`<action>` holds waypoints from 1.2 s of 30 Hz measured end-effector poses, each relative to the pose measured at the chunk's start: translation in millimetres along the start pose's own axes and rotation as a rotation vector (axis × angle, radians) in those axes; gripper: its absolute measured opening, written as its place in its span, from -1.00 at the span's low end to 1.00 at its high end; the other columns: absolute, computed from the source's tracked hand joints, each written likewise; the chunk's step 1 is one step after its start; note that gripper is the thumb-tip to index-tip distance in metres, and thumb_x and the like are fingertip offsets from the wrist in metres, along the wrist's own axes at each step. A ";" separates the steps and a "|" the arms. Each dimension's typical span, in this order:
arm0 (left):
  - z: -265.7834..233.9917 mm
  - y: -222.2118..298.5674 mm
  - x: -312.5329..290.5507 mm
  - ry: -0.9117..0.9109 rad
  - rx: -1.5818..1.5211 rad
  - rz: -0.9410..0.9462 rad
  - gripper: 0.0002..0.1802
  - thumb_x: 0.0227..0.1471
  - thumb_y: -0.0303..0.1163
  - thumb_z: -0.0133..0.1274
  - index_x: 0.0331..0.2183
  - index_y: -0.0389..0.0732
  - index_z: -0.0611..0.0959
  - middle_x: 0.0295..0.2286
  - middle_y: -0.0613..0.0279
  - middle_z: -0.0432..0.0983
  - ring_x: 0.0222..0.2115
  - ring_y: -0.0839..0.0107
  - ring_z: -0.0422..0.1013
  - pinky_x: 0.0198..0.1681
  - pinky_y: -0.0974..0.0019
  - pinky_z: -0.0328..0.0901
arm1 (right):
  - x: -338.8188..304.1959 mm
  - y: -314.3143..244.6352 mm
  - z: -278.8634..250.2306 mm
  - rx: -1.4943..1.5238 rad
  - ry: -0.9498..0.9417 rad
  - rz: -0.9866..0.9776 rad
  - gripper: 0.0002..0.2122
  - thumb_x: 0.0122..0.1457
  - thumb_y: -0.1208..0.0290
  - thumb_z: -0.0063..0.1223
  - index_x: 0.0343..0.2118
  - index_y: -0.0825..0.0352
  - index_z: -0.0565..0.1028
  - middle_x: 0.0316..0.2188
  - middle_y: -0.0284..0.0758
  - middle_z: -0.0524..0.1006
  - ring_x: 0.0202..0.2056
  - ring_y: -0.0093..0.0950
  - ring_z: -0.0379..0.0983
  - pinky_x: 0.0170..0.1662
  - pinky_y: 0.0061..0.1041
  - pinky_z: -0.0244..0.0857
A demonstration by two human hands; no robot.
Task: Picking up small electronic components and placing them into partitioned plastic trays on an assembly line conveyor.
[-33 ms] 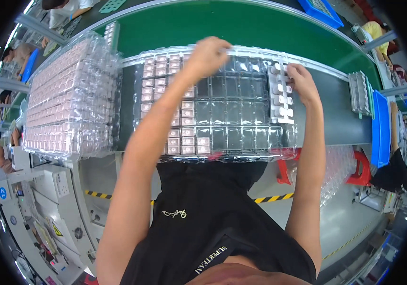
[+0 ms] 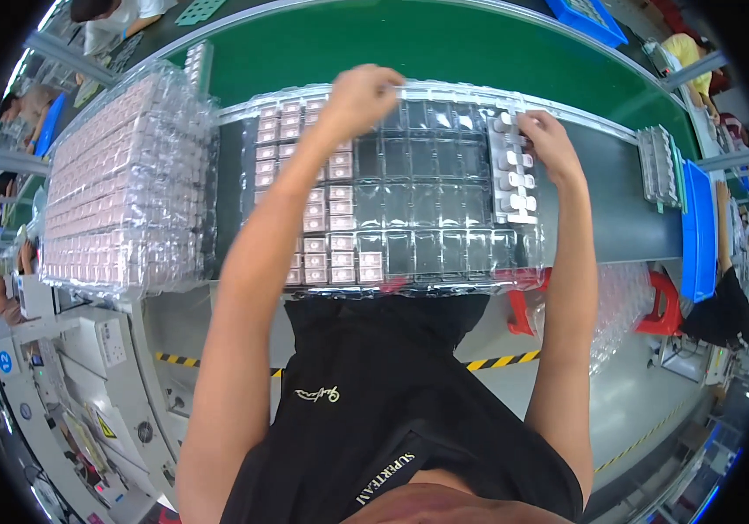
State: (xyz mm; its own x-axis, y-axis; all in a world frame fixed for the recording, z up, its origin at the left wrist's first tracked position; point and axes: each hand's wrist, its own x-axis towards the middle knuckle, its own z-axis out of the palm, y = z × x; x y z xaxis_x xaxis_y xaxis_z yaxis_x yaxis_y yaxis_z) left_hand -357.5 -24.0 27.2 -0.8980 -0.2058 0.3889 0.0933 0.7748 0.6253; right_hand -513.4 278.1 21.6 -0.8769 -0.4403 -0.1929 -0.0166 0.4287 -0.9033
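Observation:
A clear plastic tray (image 2: 444,218) with many square pockets lies on the bench in front of me. Its left pockets hold small pinkish parts (image 2: 339,253), and one column near its right end holds white parts (image 2: 514,188). My left hand (image 2: 364,94) reaches over the tray to its far rim, with the fingers curled shut on that edge. My right hand (image 2: 552,147) is at the far right corner, with its fingertips pinched on a white part at the top of that column. The middle pockets look empty.
A tall stack of filled clear trays (image 2: 121,192) stands to the left. A green conveyor belt (image 2: 444,44) runs behind the tray. A small rack of parts (image 2: 658,166) and blue bins (image 2: 702,227) sit at right. A red stool (image 2: 664,301) and other people are nearby.

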 end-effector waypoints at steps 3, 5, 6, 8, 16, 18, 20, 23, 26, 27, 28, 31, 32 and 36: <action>-32.7 -17.6 -10.9 -0.045 0.098 -0.113 -0.75 -0.02 -0.35 0.12 -0.27 -0.25 0.69 -0.37 0.07 0.60 -0.38 0.23 0.52 -0.24 0.27 0.39 | 13.9 -7.1 2.5 -0.100 -0.055 -0.033 -0.62 0.08 0.12 0.24 -0.26 0.38 0.50 -0.45 -0.36 0.49 -0.50 -0.60 0.32 -0.47 -0.57 0.24; -32.4 -20.8 -14.8 -0.074 0.083 -0.085 -0.76 -0.01 -0.34 0.12 -0.28 -0.26 0.69 -0.37 0.08 0.60 -0.38 0.23 0.52 -0.23 0.26 0.39 | 14.8 -7.7 -2.9 -0.077 -0.082 -0.010 -0.65 0.09 0.14 0.23 -0.30 0.37 0.50 -0.45 -0.37 0.49 -0.51 -0.61 0.31 -0.46 -0.58 0.25; -30.4 -21.6 -16.0 -0.100 0.081 -0.061 -0.76 0.00 -0.34 0.13 -0.30 -0.26 0.69 -0.38 0.08 0.60 -0.38 0.23 0.51 -0.22 0.25 0.39 | 14.1 -7.4 -7.5 -0.045 -0.119 0.006 -0.68 0.11 0.15 0.23 -0.33 0.36 0.51 -0.45 -0.38 0.50 -0.52 -0.63 0.31 -0.45 -0.60 0.26; -28.1 -22.1 -18.5 -0.126 0.098 -0.009 -0.79 0.00 -0.34 0.13 -0.32 -0.24 0.69 -0.37 0.09 0.59 -0.30 0.21 0.48 -0.20 0.23 0.37 | 12.8 -8.7 -14.4 -0.058 -0.120 0.032 -0.73 0.13 0.20 0.22 -0.36 0.35 0.52 -0.46 -0.40 0.52 -0.51 -0.65 0.33 -0.43 -0.62 0.30; -20.6 -40.5 -29.7 -0.165 0.342 0.139 -0.86 -0.05 -0.34 0.12 -0.45 -0.18 0.69 -0.33 0.22 0.60 -0.13 0.17 0.36 -0.03 0.13 0.20 | -15.1 -49.7 -0.8 -0.075 0.120 -0.228 -0.71 0.14 0.20 0.18 -0.32 0.39 0.56 -0.51 -0.39 0.55 -0.56 -0.68 0.34 -0.49 -0.63 0.28; -23.1 -44.9 -31.1 -0.165 0.374 0.177 -0.86 -0.03 -0.34 0.10 -0.46 -0.18 0.67 -0.33 0.20 0.59 -0.09 0.18 0.32 -0.01 0.13 0.14 | -22.4 -70.6 28.2 0.000 0.003 -0.315 -0.72 0.15 0.20 0.17 -0.32 0.38 0.56 -0.53 -0.41 0.53 -0.57 -0.68 0.33 -0.50 -0.64 0.26; -24.1 -42.5 -29.6 -0.188 0.356 0.135 -0.87 -0.06 -0.34 0.12 -0.46 -0.18 0.65 -0.33 0.20 0.59 -0.08 0.19 0.32 0.00 0.12 0.14 | -24.3 -86.9 55.1 -0.020 -0.083 -0.316 -0.73 0.18 0.23 0.16 -0.29 0.39 0.57 -0.55 -0.44 0.48 -0.58 -0.68 0.32 -0.50 -0.66 0.26; -19.6 -33.1 -24.9 -0.203 0.332 0.090 -0.87 -0.09 -0.34 0.14 -0.45 -0.16 0.64 -0.34 0.20 0.58 -0.09 0.19 0.33 0.01 0.12 0.15 | -9.4 -88.9 82.4 0.100 -0.258 -0.268 -0.75 0.22 0.27 0.14 -0.21 0.38 0.55 -0.49 -0.46 0.46 -0.51 -0.68 0.36 -0.44 -0.66 0.33; -13.3 -35.0 -23.2 -0.195 0.369 0.072 -0.88 -0.11 -0.36 0.13 -0.42 -0.13 0.66 -0.40 0.23 0.59 -0.15 0.21 0.35 -0.03 0.14 0.15 | 6.1 -89.5 111.7 0.141 -0.340 -0.220 -0.73 0.23 0.26 0.13 -0.15 0.37 0.55 -0.44 -0.43 0.49 -0.48 -0.66 0.39 -0.37 -0.66 0.39; -10.6 -37.1 -22.5 -0.195 0.388 0.083 -0.88 -0.11 -0.36 0.13 -0.42 -0.12 0.67 -0.42 0.24 0.58 -0.17 0.21 0.35 -0.04 0.16 0.15 | 9.0 -90.1 117.7 0.118 -0.344 -0.226 -0.73 0.23 0.26 0.13 -0.14 0.37 0.55 -0.43 -0.43 0.49 -0.47 -0.66 0.40 -0.37 -0.66 0.39; -11.0 -36.4 -22.8 -0.198 0.407 0.091 -0.88 -0.12 -0.36 0.13 -0.42 -0.11 0.67 -0.45 0.24 0.58 -0.19 0.22 0.36 -0.06 0.17 0.15 | 10.3 -91.2 123.7 0.097 -0.350 -0.229 -0.72 0.23 0.26 0.13 -0.13 0.36 0.55 -0.43 -0.43 0.50 -0.47 -0.66 0.40 -0.37 -0.66 0.39; -10.5 -35.6 -23.3 -0.203 0.393 0.055 -0.91 -0.10 -0.39 0.10 -0.46 -0.10 0.67 -0.46 0.25 0.59 -0.21 0.22 0.37 -0.10 0.15 0.15 | 15.1 -95.9 133.7 0.082 -0.364 -0.241 -0.74 0.23 0.30 0.12 -0.14 0.38 0.56 -0.42 -0.39 0.51 -0.48 -0.65 0.40 -0.40 -0.63 0.39; -10.5 -36.3 -24.0 -0.219 0.394 0.037 -0.91 -0.12 -0.39 0.11 -0.45 -0.10 0.66 -0.46 0.27 0.58 -0.22 0.22 0.37 -0.09 0.16 0.15 | 16.2 -97.2 137.1 0.086 -0.355 -0.256 -0.76 0.23 0.32 0.12 -0.17 0.40 0.56 -0.42 -0.37 0.52 -0.50 -0.65 0.40 -0.42 -0.62 0.39; -2.8 -39.7 -26.6 -0.132 0.418 -0.028 -0.92 -0.09 -0.38 0.11 -0.45 -0.09 0.66 -0.46 0.29 0.59 -0.22 0.20 0.37 -0.10 0.13 0.14 | 19.8 -97.7 148.9 0.030 -0.376 -0.237 -0.73 0.25 0.31 0.11 -0.10 0.38 0.53 -0.43 -0.40 0.50 -0.47 -0.66 0.40 -0.40 -0.64 0.37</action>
State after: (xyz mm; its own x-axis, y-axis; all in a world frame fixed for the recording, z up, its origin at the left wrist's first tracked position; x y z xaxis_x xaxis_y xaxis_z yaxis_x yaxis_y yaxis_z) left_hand -336.1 -51.0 -6.0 -0.9475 -0.1731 0.2688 -0.0896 0.9508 0.2966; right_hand -457.5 110.0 49.0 -0.6144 -0.7826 -0.1000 -0.1773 0.2605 -0.9490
